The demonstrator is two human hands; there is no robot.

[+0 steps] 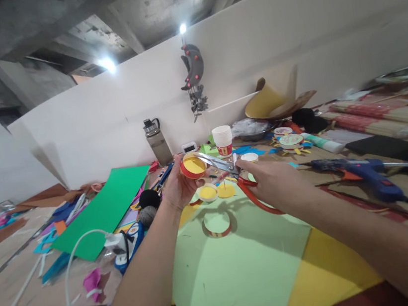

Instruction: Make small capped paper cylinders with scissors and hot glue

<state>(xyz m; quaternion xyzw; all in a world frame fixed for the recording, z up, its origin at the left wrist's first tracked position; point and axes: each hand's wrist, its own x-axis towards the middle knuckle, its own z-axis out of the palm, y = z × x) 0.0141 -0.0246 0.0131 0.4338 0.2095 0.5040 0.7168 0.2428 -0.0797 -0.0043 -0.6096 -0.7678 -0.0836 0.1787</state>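
Observation:
My left hand is closed around a paper cup ring, red outside with yellow inside, and tilts it toward me. In my right hand is a pair of scissors with red handles. The scissor blades point left and reach the ring's upper rim; whether they touch it I cannot tell. Below my hands, a cup ring with a red patterned band lies on a light green sheet. Behind it are a ring with a yellow middle and a yellow paper disc.
A stack of paper cups and a grey bottle stand at the back. To the right lies a blue glue gun with its cord. Green card, a power strip and a white cable are on the left.

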